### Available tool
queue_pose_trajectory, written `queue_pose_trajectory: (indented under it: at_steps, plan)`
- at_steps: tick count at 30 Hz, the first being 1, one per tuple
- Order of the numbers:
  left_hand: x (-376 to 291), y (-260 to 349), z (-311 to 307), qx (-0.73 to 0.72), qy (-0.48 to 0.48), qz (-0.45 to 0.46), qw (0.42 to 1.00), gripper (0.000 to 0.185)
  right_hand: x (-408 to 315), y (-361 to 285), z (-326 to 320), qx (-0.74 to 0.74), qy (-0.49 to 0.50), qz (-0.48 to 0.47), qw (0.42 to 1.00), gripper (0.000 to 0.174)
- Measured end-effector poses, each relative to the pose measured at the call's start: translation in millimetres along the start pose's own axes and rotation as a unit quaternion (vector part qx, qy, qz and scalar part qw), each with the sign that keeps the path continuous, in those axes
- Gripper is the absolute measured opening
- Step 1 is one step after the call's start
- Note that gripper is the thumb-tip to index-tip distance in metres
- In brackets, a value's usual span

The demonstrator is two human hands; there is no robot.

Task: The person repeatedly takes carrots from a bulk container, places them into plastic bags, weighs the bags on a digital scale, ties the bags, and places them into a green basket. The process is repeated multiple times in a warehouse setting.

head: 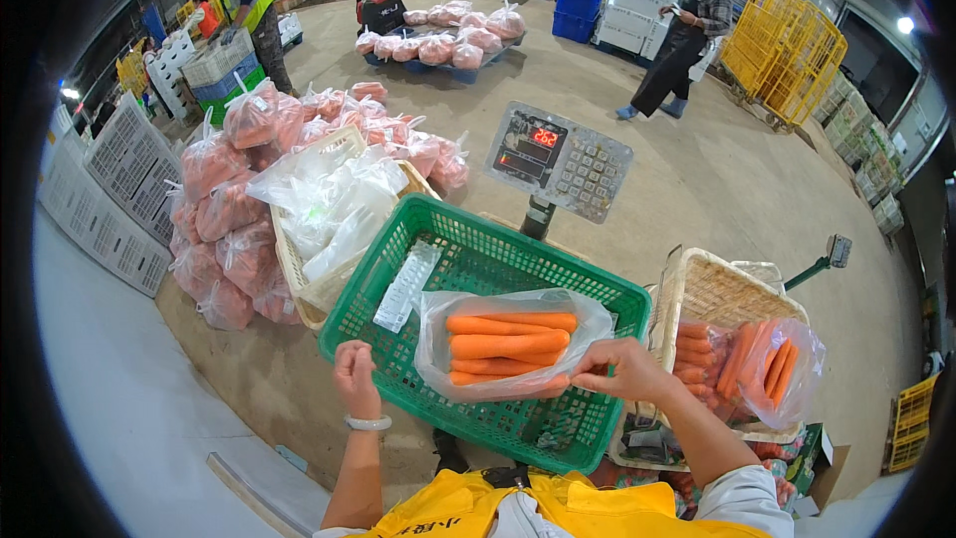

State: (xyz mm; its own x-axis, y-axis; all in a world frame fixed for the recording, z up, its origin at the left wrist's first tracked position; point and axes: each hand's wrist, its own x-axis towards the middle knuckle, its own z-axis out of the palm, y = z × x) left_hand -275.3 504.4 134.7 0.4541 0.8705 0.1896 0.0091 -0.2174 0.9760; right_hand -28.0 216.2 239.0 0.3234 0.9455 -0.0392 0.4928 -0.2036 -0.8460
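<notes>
An open clear plastic bag (515, 394) lies in a green plastic crate (478, 220). Several orange carrots (509, 346) sit side by side inside the bag. At the bag's lower right edge, my right hand (626, 368) pinches the plastic between thumb and fingers. My left hand (357, 379) is curled over the crate's left edge, apart from the bag, with nothing visible in it. A white strip of printed labels (407, 288) rests in the crate, left of the bag. Just beyond the crate stands a digital scale display (559, 162) with red digits lit.
A cream basket (299, 246) of empty plastic bags (336, 202) stands left, beside piled bags of carrots (231, 217). Another basket (728, 284) with bagged carrots (736, 362) is at right. Beyond are a loaded pallet (463, 75), yellow roll cages (784, 52) and two people (250, 7), (683, 30).
</notes>
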Motion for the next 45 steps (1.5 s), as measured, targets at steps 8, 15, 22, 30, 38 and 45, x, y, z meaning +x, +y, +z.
queue_pose_trajectory:
  at_steps: [8,15,22,30,38,45]
  plan:
    - [-10.5,4.6,33.3,0.136,-0.002,0.079,0.988,0.048,38.9,28.0,-3.6,0.002,-0.153,-0.015,0.988,0.051]
    - [10.7,3.8,85.0,0.213,-0.180,0.009,0.960,0.033,46.4,83.2,19.6,-0.486,-0.299,0.085,0.817,0.049]
    - [17.7,15.2,72.6,-0.207,-0.205,-0.221,0.931,0.024,37.4,66.7,7.9,-0.590,-0.277,0.088,0.753,0.030]
    - [15.9,25.1,76.7,-0.128,-0.251,-0.213,0.936,0.039,84.4,113.4,82.5,-0.208,-0.032,0.067,0.975,0.020]
    - [24.8,12.5,69.8,-0.119,-0.255,-0.218,0.934,0.037,18.6,95.9,89.5,-0.283,0.071,0.014,0.956,0.026]
    - [43.3,-17.6,73.2,-0.067,-0.261,-0.195,0.943,0.034,-251.9,59.0,9.3,0.333,0.425,0.225,0.811,0.035]
